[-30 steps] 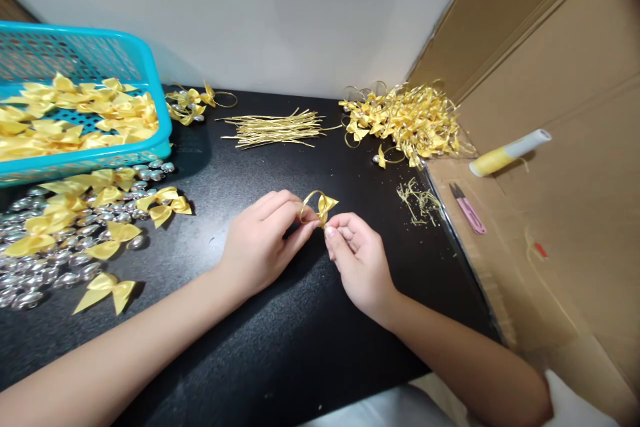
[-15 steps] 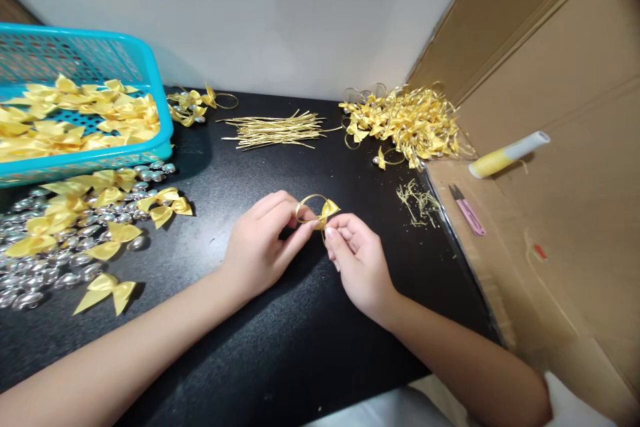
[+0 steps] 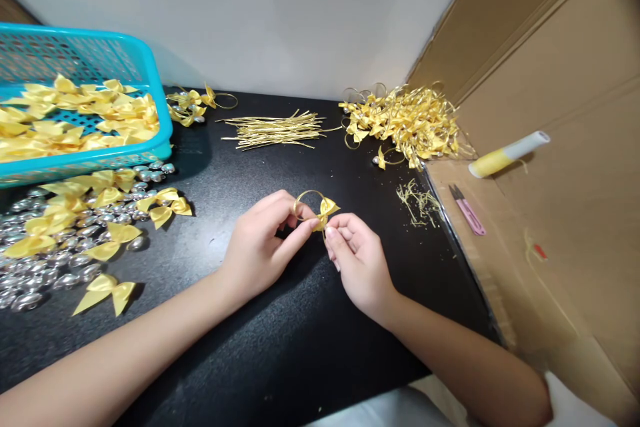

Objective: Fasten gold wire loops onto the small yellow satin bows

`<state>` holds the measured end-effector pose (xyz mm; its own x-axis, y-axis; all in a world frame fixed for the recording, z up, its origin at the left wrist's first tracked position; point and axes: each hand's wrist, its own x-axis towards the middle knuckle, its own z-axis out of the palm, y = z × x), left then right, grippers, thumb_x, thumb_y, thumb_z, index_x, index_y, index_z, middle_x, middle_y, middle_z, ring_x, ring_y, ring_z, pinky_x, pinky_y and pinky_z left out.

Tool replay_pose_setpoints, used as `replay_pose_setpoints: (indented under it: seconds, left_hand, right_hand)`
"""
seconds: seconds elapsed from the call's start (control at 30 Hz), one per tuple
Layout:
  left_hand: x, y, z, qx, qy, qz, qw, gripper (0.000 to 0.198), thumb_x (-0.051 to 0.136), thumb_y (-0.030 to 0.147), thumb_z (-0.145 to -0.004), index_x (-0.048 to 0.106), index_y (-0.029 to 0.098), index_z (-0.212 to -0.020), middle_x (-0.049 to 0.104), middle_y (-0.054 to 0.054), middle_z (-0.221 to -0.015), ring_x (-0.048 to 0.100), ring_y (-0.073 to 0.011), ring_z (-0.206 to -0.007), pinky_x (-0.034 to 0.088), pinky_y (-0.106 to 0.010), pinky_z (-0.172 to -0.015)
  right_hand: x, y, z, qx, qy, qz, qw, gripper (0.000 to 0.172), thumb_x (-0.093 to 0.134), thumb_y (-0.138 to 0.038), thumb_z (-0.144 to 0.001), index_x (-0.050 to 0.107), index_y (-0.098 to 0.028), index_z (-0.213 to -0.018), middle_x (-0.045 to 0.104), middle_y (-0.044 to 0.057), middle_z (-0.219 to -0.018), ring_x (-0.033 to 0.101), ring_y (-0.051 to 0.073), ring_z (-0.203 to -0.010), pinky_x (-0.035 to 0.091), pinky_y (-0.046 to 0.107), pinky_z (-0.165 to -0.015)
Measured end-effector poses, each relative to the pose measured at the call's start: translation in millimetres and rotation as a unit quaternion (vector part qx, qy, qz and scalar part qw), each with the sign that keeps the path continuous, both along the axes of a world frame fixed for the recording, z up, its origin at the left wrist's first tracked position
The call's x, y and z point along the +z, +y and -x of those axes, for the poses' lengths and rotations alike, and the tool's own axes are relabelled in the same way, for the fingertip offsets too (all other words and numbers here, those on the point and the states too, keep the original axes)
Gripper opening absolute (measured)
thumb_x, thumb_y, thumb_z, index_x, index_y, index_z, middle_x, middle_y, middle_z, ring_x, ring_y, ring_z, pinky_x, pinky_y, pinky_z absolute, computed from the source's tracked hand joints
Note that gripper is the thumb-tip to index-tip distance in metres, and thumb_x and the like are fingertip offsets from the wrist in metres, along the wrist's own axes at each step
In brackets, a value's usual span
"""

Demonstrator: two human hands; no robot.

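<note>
The left hand (image 3: 270,235), left of the small, pointed yellow satin bow (image 3: 329,205) held between both hands, pinches near its base, where the thin, round gold-coloured loop (image 3: 309,191) now leans farther left, suggesting the piece is being turned, while the right hand (image 3: 357,259) pinches at the bow's lower right, its exact hold hidden.
</note>
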<state>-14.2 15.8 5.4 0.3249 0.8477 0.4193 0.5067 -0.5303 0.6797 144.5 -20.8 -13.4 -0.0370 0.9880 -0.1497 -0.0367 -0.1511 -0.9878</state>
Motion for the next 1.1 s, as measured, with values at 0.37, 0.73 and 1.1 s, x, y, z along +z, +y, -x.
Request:
replay_pose_setpoints:
  seconds: [0.37, 0.73, 1.1]
  left_hand:
    - [-1.9, 0.1, -0.8, -0.030, 0.027, -0.074, 0.996, 0.011, 0.059, 0.012, -0.089, 0.061, 0.014, -0.078, 0.063, -0.002, -0.072, 0.054, -0.0106, -0.065, 0.042, -0.022, -0.061]
    - [4.3, -4.9, -10.2, -0.001, -0.229, 0.381, 0.896, 0.022, 0.067, 0.036, -0.081, 0.064, 0.014, -0.078, 0.059, 0.003, -0.061, 0.051, -0.0075, -0.055, 0.042, -0.018, -0.054]
    - [-0.4, 1.0, -9.3, 0.056, -0.301, 0.447, 0.841, 0.020, 0.075, 0.033, -0.070, 0.068, 0.015, -0.066, 0.052, 0.006, -0.048, 0.041, -0.0052, -0.049, 0.033, -0.016, -0.050]
  right_hand:
    - [-0.5, 0.6, -0.6, -0.005, 0.007, 0.002, 1.000, 0.016, 0.054, -0.033, -0.091, 0.055, -0.019, -0.084, 0.046, -0.006, -0.059, 0.040, 0.006, -0.051, 0.029, 0.020, -0.047]
    - [2.8, 3.1, -1.2, -0.022, -0.040, -0.044, 0.998, 0.014, 0.055, -0.031, -0.090, 0.057, -0.019, -0.085, 0.054, -0.005, -0.062, 0.051, 0.007, -0.056, 0.040, 0.020, -0.054]
    - [2.4, 8.5, -8.6, -0.028, -0.112, -0.051, 0.992, 0.010, 0.063, -0.028, -0.083, 0.064, -0.018, -0.080, 0.066, 0.002, -0.073, 0.063, 0.013, -0.066, 0.050, 0.025, -0.062]
